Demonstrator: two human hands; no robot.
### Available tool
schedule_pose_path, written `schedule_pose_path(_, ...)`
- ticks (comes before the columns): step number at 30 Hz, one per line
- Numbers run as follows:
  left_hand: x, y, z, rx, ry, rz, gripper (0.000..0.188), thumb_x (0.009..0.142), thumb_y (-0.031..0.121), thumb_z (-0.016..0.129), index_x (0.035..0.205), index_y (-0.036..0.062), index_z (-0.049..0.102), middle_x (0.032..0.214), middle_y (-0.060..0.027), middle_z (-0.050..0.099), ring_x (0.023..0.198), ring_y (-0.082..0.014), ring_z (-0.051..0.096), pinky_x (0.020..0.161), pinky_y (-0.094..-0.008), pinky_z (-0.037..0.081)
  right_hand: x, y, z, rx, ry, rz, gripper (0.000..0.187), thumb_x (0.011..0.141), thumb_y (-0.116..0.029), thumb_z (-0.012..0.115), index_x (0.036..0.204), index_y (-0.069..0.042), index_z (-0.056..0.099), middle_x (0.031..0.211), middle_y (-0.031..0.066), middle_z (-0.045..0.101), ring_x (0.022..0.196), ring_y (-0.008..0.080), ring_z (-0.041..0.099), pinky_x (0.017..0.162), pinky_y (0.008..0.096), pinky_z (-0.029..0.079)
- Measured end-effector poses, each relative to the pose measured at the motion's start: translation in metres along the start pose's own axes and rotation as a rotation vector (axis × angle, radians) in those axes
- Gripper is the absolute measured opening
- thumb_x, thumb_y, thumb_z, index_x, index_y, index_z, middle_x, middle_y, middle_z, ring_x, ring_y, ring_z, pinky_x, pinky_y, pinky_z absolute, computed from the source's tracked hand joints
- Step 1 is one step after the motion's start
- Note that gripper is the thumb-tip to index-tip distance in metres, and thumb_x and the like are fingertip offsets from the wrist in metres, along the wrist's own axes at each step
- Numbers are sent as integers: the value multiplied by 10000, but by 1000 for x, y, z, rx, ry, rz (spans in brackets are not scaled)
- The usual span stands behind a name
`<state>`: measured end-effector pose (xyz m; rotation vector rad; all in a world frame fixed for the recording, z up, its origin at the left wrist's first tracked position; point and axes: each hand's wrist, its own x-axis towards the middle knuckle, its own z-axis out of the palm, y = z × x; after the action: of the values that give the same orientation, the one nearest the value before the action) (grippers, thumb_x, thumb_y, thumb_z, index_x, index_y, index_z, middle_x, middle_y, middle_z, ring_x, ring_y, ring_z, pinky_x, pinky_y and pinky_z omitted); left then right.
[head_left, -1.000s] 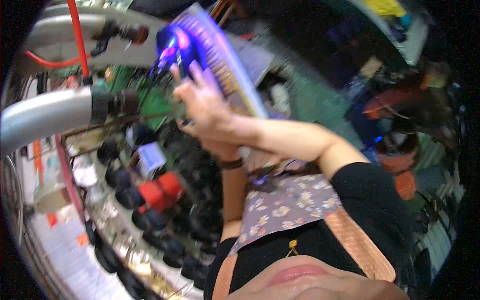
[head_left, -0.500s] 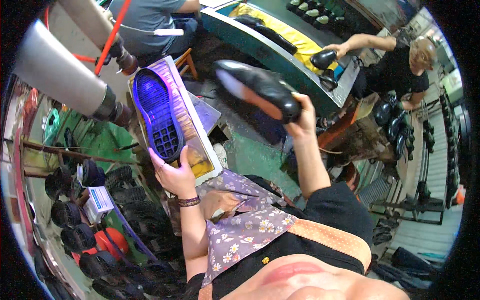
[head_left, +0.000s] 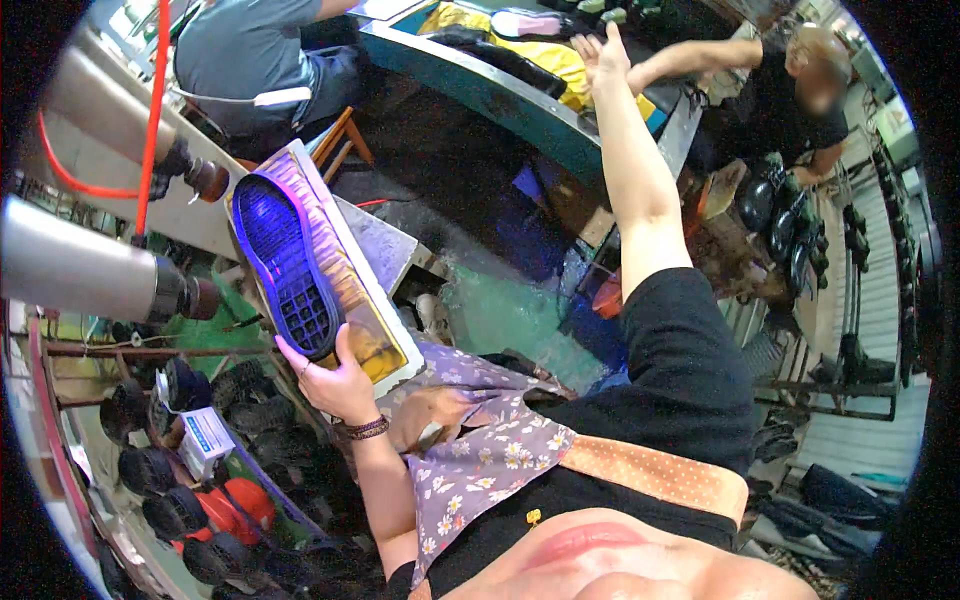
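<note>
My left hand (head_left: 335,382) grips the heel end of a blue-purple shoe sole (head_left: 285,262), tread side up, against a white board stained yellow (head_left: 378,335). My right hand (head_left: 603,52) is stretched far forward over a teal workbench (head_left: 480,88), fingers apart and holding nothing. A long black shoe part (head_left: 530,66) lies on the bench's yellow surface just left of that hand. A pink sole (head_left: 530,22) lies farther back.
A person in a grey shirt (head_left: 250,50) sits at the upper left, and a person in black (head_left: 790,110) reaches across the bench from the right. Metal pipes (head_left: 80,270) and a red hose (head_left: 150,110) cross the left. Several black soles (head_left: 200,520) are piled below.
My right hand held a black shoe raised half a second ago; now it is extended to the bench and empty. My left hand still holds the blue sole.
</note>
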<state>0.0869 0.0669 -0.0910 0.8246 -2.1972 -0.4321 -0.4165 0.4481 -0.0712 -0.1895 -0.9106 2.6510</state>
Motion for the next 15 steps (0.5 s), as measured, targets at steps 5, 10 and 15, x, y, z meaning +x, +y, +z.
schedule_pose_path(5, 4, 4, 1, 6, 11, -2, 880, 755, 488, 740, 1384, -9, 379, 1115, -273, 613, 986, -434, 598, 793, -478, 463, -101, -50, 15, -77, 21, -89, 300, 988, -299, 459, 1072, -29, 556, 931, 204, 670, 746, 332, 652, 632, 385, 536)
schedule_pose_path(10, 6, -3, 10, -22, 53, 86, 795, 771, 422, 753, 1346, -18, 425, 1230, -279, 552, 1080, -403, 574, 891, -463, 452, -148, -122, -97, -1495, -24, -985, 309, 916, -311, 571, 1117, -75, 576, 856, 90, 710, 837, 251, 693, 703, 355, 536)
schedule_pose_path(15, 7, -28, 25, -97, 89, 262, 422, 789, 302, 758, 1023, 2, 575, 1395, -258, 407, 1237, -407, 451, 1021, -466, 374, -170, -200, -216, -2734, 147, -690, 400, 849, -244, 567, 1225, -113, 524, 1298, 134, 528, 1203, 377, 457, 1031, 554, 285)
